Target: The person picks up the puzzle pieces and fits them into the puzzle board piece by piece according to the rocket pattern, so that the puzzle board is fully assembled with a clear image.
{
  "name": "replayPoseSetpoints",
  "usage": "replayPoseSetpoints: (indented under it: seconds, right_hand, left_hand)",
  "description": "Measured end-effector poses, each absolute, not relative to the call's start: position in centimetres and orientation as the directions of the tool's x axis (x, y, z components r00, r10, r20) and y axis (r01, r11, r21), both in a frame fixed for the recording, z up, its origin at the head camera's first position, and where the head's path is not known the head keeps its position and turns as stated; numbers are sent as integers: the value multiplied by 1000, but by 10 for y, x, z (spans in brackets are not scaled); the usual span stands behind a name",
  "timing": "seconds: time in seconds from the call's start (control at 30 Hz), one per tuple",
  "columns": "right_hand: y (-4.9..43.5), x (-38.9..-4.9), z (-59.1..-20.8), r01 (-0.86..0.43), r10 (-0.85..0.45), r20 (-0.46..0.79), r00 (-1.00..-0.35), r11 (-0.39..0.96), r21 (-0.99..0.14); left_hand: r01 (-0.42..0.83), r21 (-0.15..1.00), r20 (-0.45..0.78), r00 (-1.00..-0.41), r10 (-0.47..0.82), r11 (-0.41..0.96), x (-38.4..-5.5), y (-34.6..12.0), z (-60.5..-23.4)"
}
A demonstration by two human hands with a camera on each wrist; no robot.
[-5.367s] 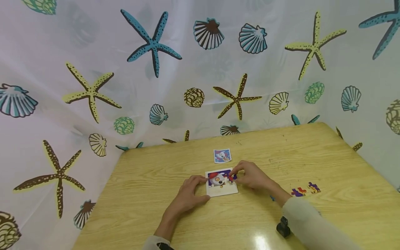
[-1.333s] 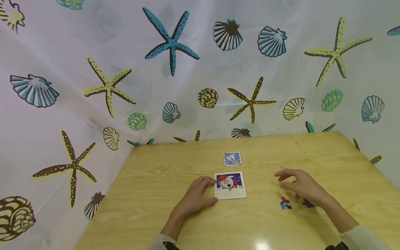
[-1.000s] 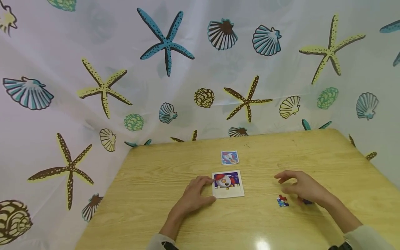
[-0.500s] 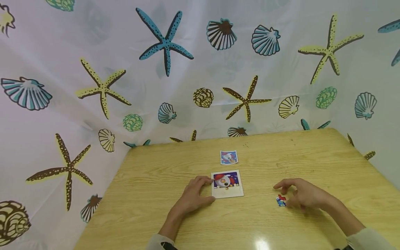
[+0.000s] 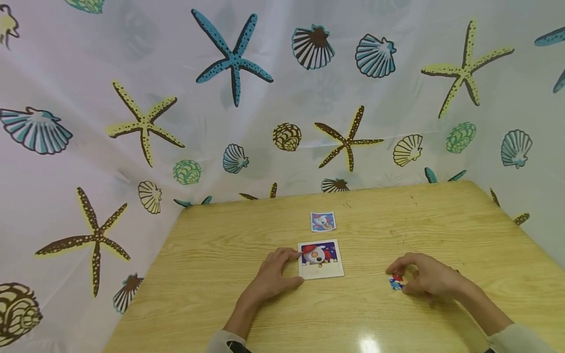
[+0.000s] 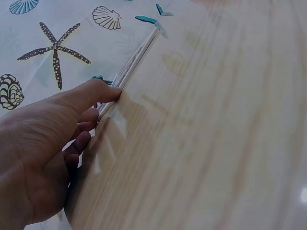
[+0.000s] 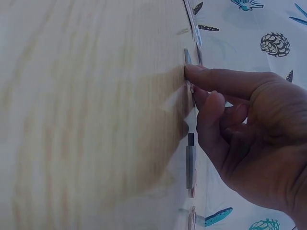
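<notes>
A square jigsaw board (image 5: 318, 272) with a pale frame lies on the table, its upper part showing a white dog in a red hat and its lower part bare. My left hand (image 5: 271, 277) holds the board's left side, thumb at the near corner and fingertips at the edge. To the right, my right hand (image 5: 430, 280) pinches a small red and blue jigsaw piece (image 5: 396, 284) between thumb and index finger, low over the tabletop. In the right wrist view, more jigsaw pieces (image 7: 191, 165) lie beyond the hand; in the head view, the hand hides them.
Behind the board lies a small picture card (image 5: 323, 222) with the same dog. The wooden table (image 5: 220, 240) runs back to a white curtain (image 5: 265, 88) printed with starfish and shells, which also hangs along the left and right sides.
My right hand has gone from the board's upper right to the loose pieces, then lowered and closed its fingertips on one. My left hand stays at the board.
</notes>
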State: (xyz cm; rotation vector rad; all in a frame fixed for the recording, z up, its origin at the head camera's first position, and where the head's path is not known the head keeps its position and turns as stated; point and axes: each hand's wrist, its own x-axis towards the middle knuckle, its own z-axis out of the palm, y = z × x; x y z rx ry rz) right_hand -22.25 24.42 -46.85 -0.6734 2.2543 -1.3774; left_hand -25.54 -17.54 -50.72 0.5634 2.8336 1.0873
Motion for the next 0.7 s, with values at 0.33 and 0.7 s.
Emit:
replayPoseSetpoints:
  seconds: [0.33, 0.7]
  right_hand:
    - [243, -221, -469, -230, -569, -66, -819, 433, -871]
    - [236, -223, -465, -231, -545, -70, -835, 464, -855]
  left_hand:
    - [316, 650, 77, -932, 353, 691, -256, -176, -506]
    - [301, 664, 65, -935, 348, 684, -254, -176, -505]
